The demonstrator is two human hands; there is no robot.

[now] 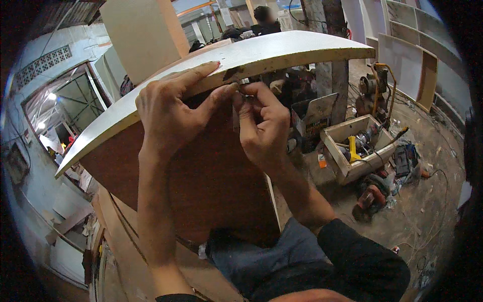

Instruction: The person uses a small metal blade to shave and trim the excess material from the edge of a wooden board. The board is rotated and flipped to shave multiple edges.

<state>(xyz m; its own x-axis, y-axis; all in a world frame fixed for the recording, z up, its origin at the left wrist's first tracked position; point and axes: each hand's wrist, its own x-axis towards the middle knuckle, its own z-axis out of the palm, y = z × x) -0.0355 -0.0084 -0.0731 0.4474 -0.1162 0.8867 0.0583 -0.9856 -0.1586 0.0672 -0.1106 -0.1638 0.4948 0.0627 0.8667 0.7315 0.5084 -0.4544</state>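
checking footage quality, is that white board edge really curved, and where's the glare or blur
Head view: the white board edge bows from fisheye distortion, dark vignette fills the corners; bright lamps glare at the far left; the left hand and right hand look sharp; the wooden tool box is dimmer but readable.

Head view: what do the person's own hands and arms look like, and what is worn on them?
Both hands, left hand and right hand, are bare, with no gloves, rings or watch visible. Both forearms are bare too. Dark sleeves sit pushed up near the elbows. The left hand's fingernails look slightly long.
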